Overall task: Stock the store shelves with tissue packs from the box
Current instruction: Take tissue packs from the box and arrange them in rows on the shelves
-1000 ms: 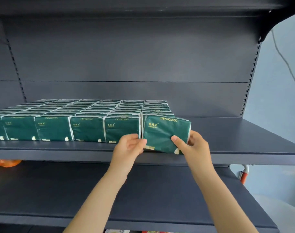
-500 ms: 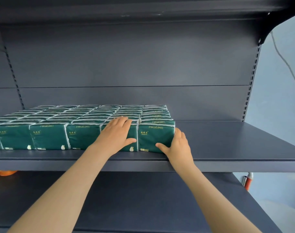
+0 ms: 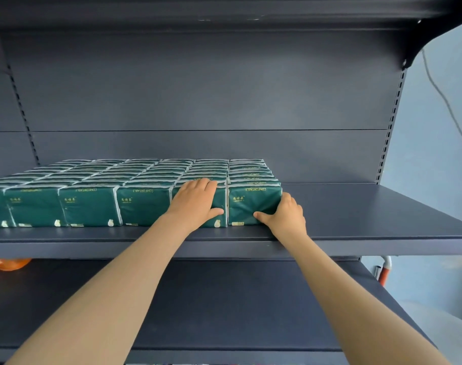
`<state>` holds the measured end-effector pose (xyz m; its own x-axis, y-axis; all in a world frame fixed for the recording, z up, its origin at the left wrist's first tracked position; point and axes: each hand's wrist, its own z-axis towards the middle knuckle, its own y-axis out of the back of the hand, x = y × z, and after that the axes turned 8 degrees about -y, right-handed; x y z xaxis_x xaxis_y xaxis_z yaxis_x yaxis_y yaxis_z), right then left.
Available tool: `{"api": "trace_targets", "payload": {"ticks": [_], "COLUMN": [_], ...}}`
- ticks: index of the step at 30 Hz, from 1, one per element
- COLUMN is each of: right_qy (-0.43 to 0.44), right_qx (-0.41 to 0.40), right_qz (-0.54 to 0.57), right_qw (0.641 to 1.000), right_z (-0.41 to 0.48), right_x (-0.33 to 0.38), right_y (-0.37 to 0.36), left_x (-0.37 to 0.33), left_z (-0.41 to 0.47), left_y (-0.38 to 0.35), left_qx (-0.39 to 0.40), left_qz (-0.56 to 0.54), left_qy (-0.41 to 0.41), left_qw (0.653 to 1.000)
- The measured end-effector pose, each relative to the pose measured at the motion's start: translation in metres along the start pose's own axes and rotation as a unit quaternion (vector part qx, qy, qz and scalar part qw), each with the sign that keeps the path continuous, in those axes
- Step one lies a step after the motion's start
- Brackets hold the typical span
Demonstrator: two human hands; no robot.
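Compared with a second ago, the end pack (image 3: 253, 204) is no longer tilted and clear of the row. It now stands upright and flush, closing the front row's right end. The shelf (image 3: 369, 219) carries green packs (image 3: 92, 206) in tight rows running back from its front edge. The left hand (image 3: 198, 204) lies flat against the pack just left of the end pack, fingers straight and together, thumb spread. The right hand (image 3: 287, 217) grips the end pack's right side, thumb across the lower front, fingers curled round the side.
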<state>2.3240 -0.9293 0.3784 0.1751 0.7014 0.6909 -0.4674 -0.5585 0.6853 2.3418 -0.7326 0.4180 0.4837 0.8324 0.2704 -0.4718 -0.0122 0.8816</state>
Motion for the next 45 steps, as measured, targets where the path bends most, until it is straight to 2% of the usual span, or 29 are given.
{"api": "trace_targets", "payload": {"ticks": [3,5,10,13,16,19,25,33,39,45], "right_qy": [-0.024,-0.018,-0.06,-0.004,0.085,0.133,0.207,0.243,0.262,0.252], "right_qx": [0.061,0.088,0.067,0.077,0.117,0.097,0.052,0.012,0.054,0.12], "right_qz": [0.01,-0.036,-0.158,-0.252,-0.353,-0.422,-0.4,-0.349,-0.292,-0.298], "right_qw": [0.998,0.995,0.983,0.965,0.924,0.892,0.891,0.905,0.918,0.913], "right_z": [0.001,-0.001,-0.014,-0.028,-0.053,-0.08,-0.145,-0.242,-0.306,-0.342], "right_x": [0.002,0.003,0.008,0.018,0.036,0.06,0.104,0.124,0.13,0.124], "right_y": [0.012,0.023,0.051,0.064,0.078,0.091,0.114,0.149,0.147,0.097], "left_x": [0.006,0.012,0.039,0.055,0.063,0.068,0.066,0.045,0.031,0.018], "left_z": [-0.004,-0.012,-0.038,-0.055,-0.077,-0.106,-0.185,-0.295,-0.343,-0.361], "left_y": [0.007,0.015,0.039,0.055,0.073,0.093,0.144,0.215,0.255,0.211], "left_qx": [0.004,-0.006,-0.005,0.002,0.012,0.008,-0.001,0.035,0.032,0.059], "left_qz": [0.0,0.003,0.009,0.012,-0.006,0.004,0.036,0.085,0.079,0.024], "left_qy": [-0.005,-0.002,0.008,0.014,0.038,0.049,0.084,0.109,0.111,0.084], "left_qw": [1.0,1.0,1.0,1.0,0.999,0.999,0.996,0.99,0.99,0.994]}}
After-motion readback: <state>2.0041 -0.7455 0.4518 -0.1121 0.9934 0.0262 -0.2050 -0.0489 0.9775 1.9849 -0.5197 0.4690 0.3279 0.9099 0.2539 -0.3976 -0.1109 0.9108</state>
